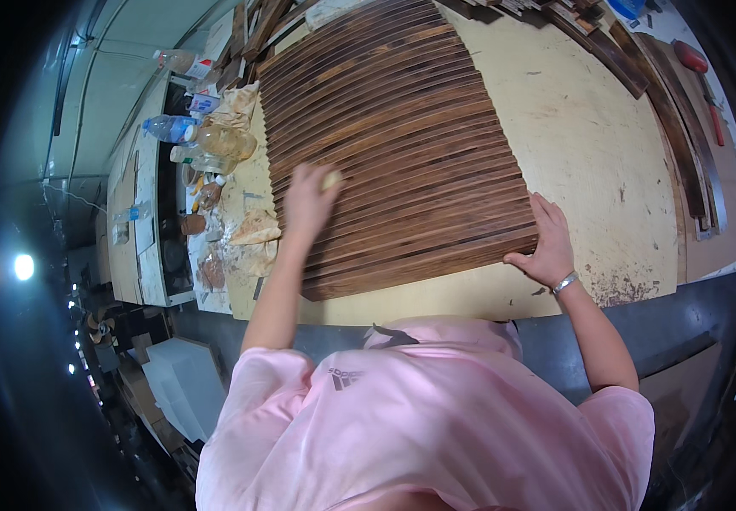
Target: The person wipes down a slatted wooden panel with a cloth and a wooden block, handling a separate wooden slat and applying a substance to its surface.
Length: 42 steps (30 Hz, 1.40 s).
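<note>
Dark brown wooden strips (pixel 402 153) lie side by side on a pale yellow board, their ends forming stepped edges. Over the left part of these strips, my left hand (pixel 306 204) is closed on a small pale-yellow piece (pixel 331 180); the hand is a little blurred, and I cannot make out what the piece is. My right hand (pixel 546 243) rests against the strips' right ends near the front corner. Its fingers lie stretched along the edge with the thumb apart, and it holds nothing.
Several plastic bottles (pixel 223 140) and crumpled stained cloths (pixel 255 228) crowd the left side of the pale board (pixel 589 162). Loose dark wood pieces (pixel 615 60) lie at the far right, and long strips (pixel 683 128) run down the right edge near a red-handled tool (pixel 690 57).
</note>
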Each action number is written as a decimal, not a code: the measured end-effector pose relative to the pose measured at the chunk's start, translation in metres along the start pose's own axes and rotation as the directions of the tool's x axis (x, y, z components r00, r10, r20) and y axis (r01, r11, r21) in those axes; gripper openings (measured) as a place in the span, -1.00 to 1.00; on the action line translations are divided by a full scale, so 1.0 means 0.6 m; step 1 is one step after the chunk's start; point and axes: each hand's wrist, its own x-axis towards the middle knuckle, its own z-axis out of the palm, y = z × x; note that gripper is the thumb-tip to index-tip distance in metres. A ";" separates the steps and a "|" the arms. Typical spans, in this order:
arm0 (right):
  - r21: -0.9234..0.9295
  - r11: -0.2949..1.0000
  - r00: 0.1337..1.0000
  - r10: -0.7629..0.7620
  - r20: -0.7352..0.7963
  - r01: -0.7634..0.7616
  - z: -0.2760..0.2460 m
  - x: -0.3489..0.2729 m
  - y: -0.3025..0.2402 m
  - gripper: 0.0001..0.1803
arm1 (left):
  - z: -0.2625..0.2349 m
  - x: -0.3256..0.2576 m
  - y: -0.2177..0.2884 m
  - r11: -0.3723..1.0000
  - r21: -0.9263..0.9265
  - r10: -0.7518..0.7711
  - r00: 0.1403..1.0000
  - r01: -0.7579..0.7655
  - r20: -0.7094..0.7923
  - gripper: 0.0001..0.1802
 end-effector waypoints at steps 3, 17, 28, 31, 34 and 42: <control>0.015 0.999 0.999 -0.029 -0.013 0.029 0.002 0.001 -0.002 0.29 | -0.053 -0.080 -0.186 0.909 0.130 -0.389 0.918 0.396 -0.071 -0.63; -0.012 0.997 0.995 -0.081 -0.060 0.081 0.015 -0.002 0.006 0.31 | -0.030 -0.071 -0.067 0.967 0.012 -0.252 0.963 0.254 -0.095 -0.65; 0.020 0.997 0.996 -0.073 -0.044 0.074 0.016 0.001 0.007 0.33 | 0.100 0.079 0.341 0.867 -0.358 0.374 0.928 -0.347 0.006 -0.63; 0.012 0.998 0.996 -0.069 -0.050 0.069 0.012 -0.001 0.011 0.31 | 0.080 0.046 0.286 0.923 -0.199 0.349 0.934 -0.330 0.070 -0.64; -0.003 0.998 0.997 -0.063 -0.050 0.063 0.014 -0.003 0.011 0.29 | 0.021 -0.023 0.119 0.974 -0.166 0.167 0.985 -0.156 0.051 -0.70; 0.010 0.998 0.996 -0.067 -0.056 0.067 0.019 -0.001 0.002 0.29 | -0.070 -0.162 -0.174 0.867 -0.297 -0.437 0.897 0.400 -0.065 -0.62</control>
